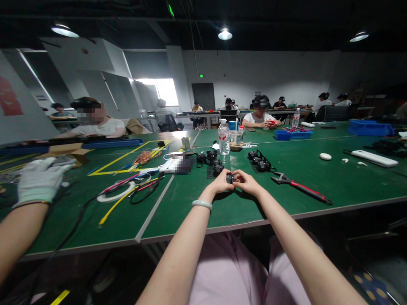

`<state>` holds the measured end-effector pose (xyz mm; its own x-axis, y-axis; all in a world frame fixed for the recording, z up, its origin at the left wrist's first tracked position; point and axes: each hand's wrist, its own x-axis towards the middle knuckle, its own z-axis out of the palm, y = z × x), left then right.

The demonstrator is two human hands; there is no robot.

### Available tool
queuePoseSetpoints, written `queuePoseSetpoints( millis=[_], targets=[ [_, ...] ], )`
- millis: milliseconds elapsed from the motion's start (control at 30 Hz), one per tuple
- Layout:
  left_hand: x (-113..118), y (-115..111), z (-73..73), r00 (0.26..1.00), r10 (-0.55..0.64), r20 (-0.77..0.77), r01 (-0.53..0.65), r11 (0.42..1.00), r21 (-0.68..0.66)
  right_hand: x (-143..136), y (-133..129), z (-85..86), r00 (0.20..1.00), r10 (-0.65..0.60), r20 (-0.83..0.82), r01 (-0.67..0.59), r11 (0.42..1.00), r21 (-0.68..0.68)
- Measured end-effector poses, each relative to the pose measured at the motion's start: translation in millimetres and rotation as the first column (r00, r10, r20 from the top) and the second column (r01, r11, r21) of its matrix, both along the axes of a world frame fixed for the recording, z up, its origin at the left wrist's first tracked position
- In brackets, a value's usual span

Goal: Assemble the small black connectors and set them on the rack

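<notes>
- While both hands are meeting near the table's front edge, a small black part [230,179] is sitting between them, at the centre of the clock, 12 pointing away from the person.
- Left hand [221,183]: fingers curling round the part and gripping it; a pale bangle [202,205] is circling the wrist.
- Right hand [248,183]: thumb and fingertips closing on the same part from the 3 o'clock side; exact fingertip contact is too small to tell.
- Black pieces, left group [218,167]: lying just beyond the left hand, at 11 o'clock.
- Black pieces, right group [260,163]: lying near the right hand, at 2 o'clock, well apart from the left group.
- Water bottle [224,142]: standing upright at 12 o'clock, a cup [235,137] standing just beside it.
- Wrench, red and black [307,191]: lying flat at 3 o'clock.
- Earbud case, white [324,156]: lying at 2 o'clock, beyond the wrench.
- Blue tray [281,135]: standing farther off at 1 o'clock, holding small coloured items.
- Yellow wire [114,206]: lying between 8 and 9 o'clock.
- Co-worker's gloved hand [40,180]: hovering or resting, cannot tell which, at 9 o'clock.
- Green table [190,220]: bearing all of these things.
</notes>
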<state>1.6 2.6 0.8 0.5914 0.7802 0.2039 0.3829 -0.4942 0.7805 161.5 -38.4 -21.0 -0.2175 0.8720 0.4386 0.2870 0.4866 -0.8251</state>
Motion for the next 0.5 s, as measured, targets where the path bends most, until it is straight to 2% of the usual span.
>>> queuePoseSetpoints(
  millis=[267, 500],
  targets=[
    [-0.2, 0.1, -1.2, 1.000, -0.010, 0.015, 0.010, 1.000, 0.016, -0.4, -0.7, 0.3, 0.999, -0.043, 0.024, 0.043, 0.999, 0.001],
    [-0.3, -4.0, 4.1, 1.000, 0.009, -0.012, -0.009, 1.000, 0.006, -1.1, -0.8, 1.8, 0.999, -0.035, 0.028, 0.035, 0.999, -0.011]
  ],
)
